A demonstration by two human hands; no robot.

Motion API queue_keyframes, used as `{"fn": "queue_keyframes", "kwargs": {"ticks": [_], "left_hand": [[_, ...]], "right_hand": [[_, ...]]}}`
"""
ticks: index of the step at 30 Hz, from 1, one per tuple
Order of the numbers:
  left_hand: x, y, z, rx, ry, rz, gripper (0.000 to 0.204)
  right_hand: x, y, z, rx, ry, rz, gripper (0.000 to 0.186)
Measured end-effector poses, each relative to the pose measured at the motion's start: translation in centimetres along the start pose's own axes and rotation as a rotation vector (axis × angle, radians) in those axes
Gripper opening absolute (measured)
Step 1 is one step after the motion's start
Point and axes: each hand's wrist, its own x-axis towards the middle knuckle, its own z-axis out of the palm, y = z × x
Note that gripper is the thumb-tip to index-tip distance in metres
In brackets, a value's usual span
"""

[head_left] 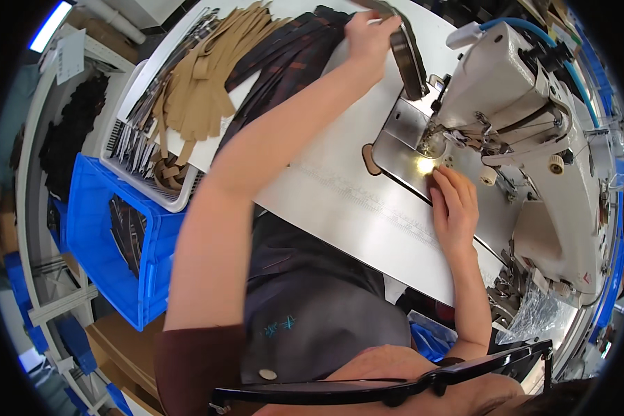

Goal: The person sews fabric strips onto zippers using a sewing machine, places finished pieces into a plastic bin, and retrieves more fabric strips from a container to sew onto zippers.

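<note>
My left hand [371, 43] is raised at the far side of the table, its fingers closed on a dark fabric strap [410, 64]. The strap hangs in a narrow loop beside the head of a white sewing machine [496, 73]. My right hand [456, 206] rests on the machine's shiny metal plate [403, 161], fingers extended and slightly bent, with nothing visible in them. Its fingertips lie just on the near side of a bright lamp spot by the needle area. What is directly under the needle is too small to make out.
Tan strips [204, 83] and dark checked strips [288, 59] lie piled at the far left of the white table [326, 184]. A white basket [152, 191] and a blue bin [104, 229] stand to the left. Clips and clear plastic [537, 315] sit right of my right forearm.
</note>
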Motion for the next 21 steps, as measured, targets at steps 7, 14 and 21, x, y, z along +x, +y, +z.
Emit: {"fn": "queue_keyframes", "kwargs": {"ticks": [7, 14, 21], "left_hand": [[-22.3, 8.6, -8.7, -0.091, -0.244, -0.883, 0.029], [-16.1, 20.8, -12.1, 0.862, -1.373, -0.509, 0.028], [0.6, 21.8, -20.2, 1.814, -0.326, 0.475, 0.028]], "right_hand": [[2.0, -6.8, 2.0, 0.138, -0.041, -0.147, 0.08], [0.4, -4.3, 1.3, -0.185, -0.121, -0.113, 0.055], [-0.6, -3.3, 0.3, -0.266, -0.091, 0.018, 0.052]]}}
